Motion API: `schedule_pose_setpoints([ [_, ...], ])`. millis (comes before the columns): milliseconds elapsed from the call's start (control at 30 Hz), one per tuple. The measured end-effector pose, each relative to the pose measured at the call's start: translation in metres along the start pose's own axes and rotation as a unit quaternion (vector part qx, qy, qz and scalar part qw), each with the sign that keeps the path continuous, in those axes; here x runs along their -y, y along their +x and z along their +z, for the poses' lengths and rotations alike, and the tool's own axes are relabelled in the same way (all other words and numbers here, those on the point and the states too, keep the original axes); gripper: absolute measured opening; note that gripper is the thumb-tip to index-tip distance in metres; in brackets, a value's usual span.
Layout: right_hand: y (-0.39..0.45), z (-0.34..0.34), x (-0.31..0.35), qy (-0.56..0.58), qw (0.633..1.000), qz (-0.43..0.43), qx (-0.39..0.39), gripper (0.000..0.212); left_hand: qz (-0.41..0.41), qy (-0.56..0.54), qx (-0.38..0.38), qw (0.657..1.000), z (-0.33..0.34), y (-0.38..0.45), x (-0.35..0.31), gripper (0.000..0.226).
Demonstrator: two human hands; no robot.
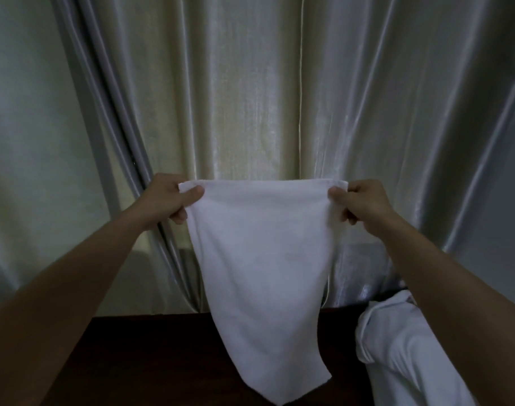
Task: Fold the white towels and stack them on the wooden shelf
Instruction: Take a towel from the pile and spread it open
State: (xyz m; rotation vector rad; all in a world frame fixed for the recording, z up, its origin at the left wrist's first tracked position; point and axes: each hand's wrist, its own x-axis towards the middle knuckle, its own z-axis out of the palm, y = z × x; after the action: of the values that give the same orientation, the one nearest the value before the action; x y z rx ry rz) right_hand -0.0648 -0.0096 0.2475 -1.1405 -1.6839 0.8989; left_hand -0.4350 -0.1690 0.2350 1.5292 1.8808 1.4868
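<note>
a white towel (pixel 260 259) of soft, nubbly terry hangs in the air at the middle of the view, stretched flat along its top hem and narrowing as it drops to a pointed lower corner near 6 o'clock. its surface is matte and smooth, with no deep wrinkles, and its right edge curves inward on the way down.

the left hand (pixel 169 199), at 9 o'clock from the towel's top hem, has its grip closed on the upper left corner: the thumb lies across the front of the cloth and the other fingers curl behind it. the right hand (pixel 360 202), at 3 o'clock from the hem, pinches the upper right corner the same way, thumb in front, fingers folded behind. both bare forearms reach up from the lower corners of the view, and the hem runs taut and nearly level between the two hands.

behind it hangs a curtain (pixel 250 92) of pale, glossy fabric, silvery to cream, falling in long vertical folds that catch the light. below, at 6 o'clock, lies a dark brown wooden worktop (pixel 150 358); the towel's tip hangs in front of it, and i cannot tell whether it touches. at 4 o'clock a rumpled heap of more white towels (pixel 402 356) rests on the right side of that surface, partly hidden by the right forearm.
</note>
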Motion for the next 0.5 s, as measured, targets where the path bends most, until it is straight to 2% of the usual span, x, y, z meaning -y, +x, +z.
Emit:
schedule_pose_setpoints([
  [67,0.006,-0.003,0.003,0.025,0.999,0.018,0.023,0.023,-0.064,-0.036,0.008,0.997,-0.006,0.005,0.003,0.025],
  [167,0.019,-0.002,0.011,0.099,0.988,0.08,0.091,0.034,-0.15,-0.075,0.059,0.984,-0.014,0.014,0.0,0.027],
  [233,0.028,-0.002,0.019,0.108,0.983,0.09,0.119,0.036,-0.167,-0.062,0.068,0.982,-0.021,0.022,-0.005,0.027],
  [333,0.043,-0.003,0.038,0.129,0.985,0.063,0.097,0.026,-0.126,-0.056,-0.001,0.99,-0.028,0.037,-0.02,0.03],
  [500,0.065,-0.005,0.075,0.173,0.984,-0.038,0.019,0.02,0.01,-0.035,-0.123,0.992,-0.034,0.058,-0.052,0.024],
])
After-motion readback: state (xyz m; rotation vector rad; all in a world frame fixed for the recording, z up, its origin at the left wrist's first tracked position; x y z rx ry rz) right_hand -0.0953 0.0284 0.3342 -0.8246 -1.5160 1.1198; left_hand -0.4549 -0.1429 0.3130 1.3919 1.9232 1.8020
